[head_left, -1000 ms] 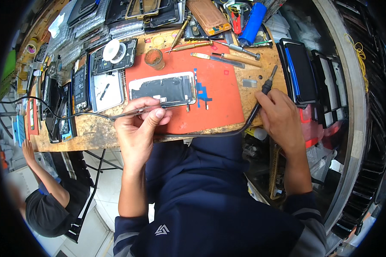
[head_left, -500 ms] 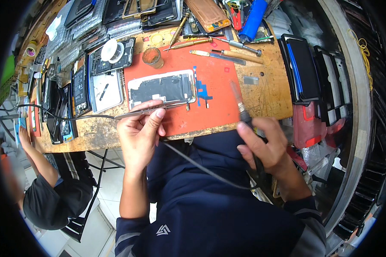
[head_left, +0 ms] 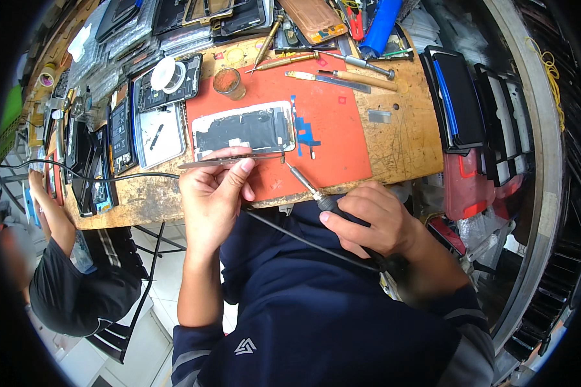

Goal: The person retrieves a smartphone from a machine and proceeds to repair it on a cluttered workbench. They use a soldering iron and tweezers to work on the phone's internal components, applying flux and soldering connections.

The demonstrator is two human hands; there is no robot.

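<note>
My left hand (head_left: pixel 214 197) pinches a thin, flat, phone-length panel (head_left: pixel 266 155) between thumb and fingers, seen nearly edge-on. A small tab hangs from the panel's right end. My right hand (head_left: pixel 376 219) grips a soldering iron (head_left: pixel 311 188) by its dark handle, with the metal tip pointing up-left, close to that tab; whether they touch I cannot tell. Just beyond the panel, a white-edged phone part (head_left: pixel 242 131) with a dark, patchy back lies on the orange mat (head_left: pixel 336 148). Blue tape strips (head_left: pixel 306 132) are stuck beside it.
A small glass (head_left: pixel 230 85), screwdrivers (head_left: pixel 290 62) and a wooden-handled blade (head_left: pixel 358 80) stand or lie at the mat's far side. Opened phones (head_left: pixel 121 135) and a white spool (head_left: pixel 169 75) are left. Another person (head_left: pixel 77 277) sits far left. A black cord (head_left: pixel 110 177) crosses the bench.
My right hand has swung left and down with the soldering iron, bringing its tip from the mat's right side to the panel's right end. My left hand has barely shifted.
</note>
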